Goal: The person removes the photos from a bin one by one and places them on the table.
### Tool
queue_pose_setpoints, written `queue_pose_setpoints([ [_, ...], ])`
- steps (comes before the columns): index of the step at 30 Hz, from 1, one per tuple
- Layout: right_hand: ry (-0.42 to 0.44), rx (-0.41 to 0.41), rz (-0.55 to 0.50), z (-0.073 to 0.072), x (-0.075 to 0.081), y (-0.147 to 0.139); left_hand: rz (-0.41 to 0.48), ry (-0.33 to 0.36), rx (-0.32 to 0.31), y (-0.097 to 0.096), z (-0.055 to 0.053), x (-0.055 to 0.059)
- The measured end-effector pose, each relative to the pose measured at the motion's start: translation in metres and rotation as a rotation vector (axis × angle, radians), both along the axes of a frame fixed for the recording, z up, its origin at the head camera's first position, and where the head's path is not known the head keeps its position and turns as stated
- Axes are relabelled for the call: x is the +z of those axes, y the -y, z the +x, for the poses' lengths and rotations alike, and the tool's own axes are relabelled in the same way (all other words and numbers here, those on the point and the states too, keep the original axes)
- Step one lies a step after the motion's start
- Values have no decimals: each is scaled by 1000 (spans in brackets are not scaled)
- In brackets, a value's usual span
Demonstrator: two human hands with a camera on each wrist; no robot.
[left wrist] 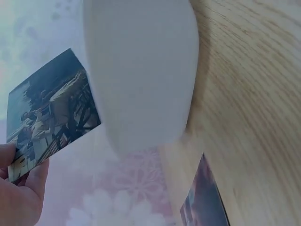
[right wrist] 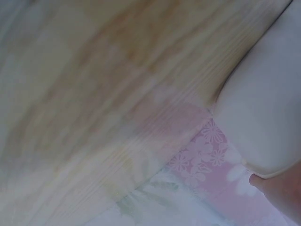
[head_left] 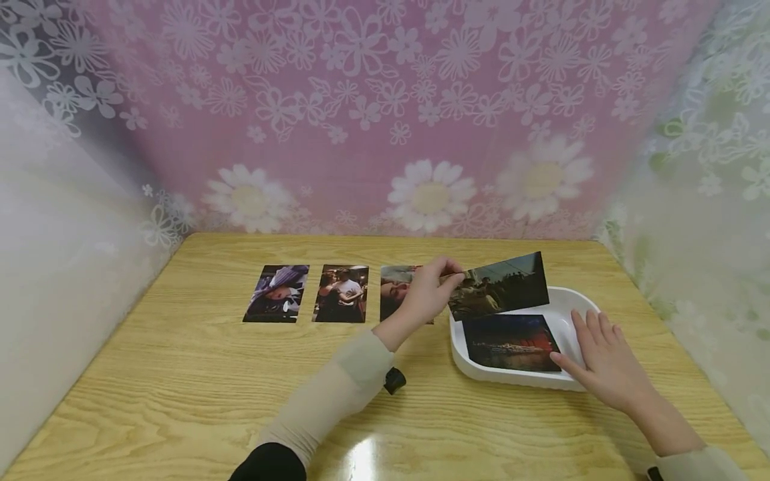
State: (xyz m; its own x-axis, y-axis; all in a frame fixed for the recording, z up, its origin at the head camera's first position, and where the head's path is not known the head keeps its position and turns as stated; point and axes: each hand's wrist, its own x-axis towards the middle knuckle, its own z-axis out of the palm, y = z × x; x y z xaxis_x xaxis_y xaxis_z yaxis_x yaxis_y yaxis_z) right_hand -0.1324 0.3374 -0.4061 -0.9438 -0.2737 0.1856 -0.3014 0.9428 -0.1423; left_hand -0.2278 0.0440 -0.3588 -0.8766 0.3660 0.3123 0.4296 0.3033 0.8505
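Observation:
My left hand (head_left: 425, 292) pinches a dark photo card (head_left: 502, 286) by its left end. The card is tilted above the back left of a white tray (head_left: 580, 300), and the left wrist view shows seated figures on the same photo (left wrist: 54, 110). A second photo (head_left: 511, 342), dark with a red glow at its right, lies in the tray. On the tray's right rim rests my right hand (head_left: 610, 364), fingers extended, its thumb by that photo's right edge. In the right wrist view only some of its fingers (right wrist: 282, 188) show, against the tray wall.
On the wooden table (head_left: 180, 374), left of the tray, lie a purple-toned photo (head_left: 277, 294), a photo of a couple (head_left: 341, 294) and a face photo (head_left: 394, 290), partly hidden by my left hand. A small black object (head_left: 394, 381) shows beside my left sleeve. Floral cloth (head_left: 337, 153) stands behind.

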Motion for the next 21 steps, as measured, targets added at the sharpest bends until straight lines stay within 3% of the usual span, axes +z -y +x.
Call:
queue_pose_setpoints([
  [4, -5, -1, 3, 0, -1, 0, 24, 16, 36, 22, 5, 2],
  [11, -3, 5, -1, 0, -1, 0, -93, 58, 34, 68, 17, -3],
  [14, -11, 10, -2, 0, 0, 0, -67, 166, 29, 84, 26, -4],
  [17, -17, 12, 1, 0, 0, -1, 14, 329, 25, 96, 34, -9],
  [21, -15, 11, 4, -1, -1, -1, 119, 539, 29, 108, 46, -24],
])
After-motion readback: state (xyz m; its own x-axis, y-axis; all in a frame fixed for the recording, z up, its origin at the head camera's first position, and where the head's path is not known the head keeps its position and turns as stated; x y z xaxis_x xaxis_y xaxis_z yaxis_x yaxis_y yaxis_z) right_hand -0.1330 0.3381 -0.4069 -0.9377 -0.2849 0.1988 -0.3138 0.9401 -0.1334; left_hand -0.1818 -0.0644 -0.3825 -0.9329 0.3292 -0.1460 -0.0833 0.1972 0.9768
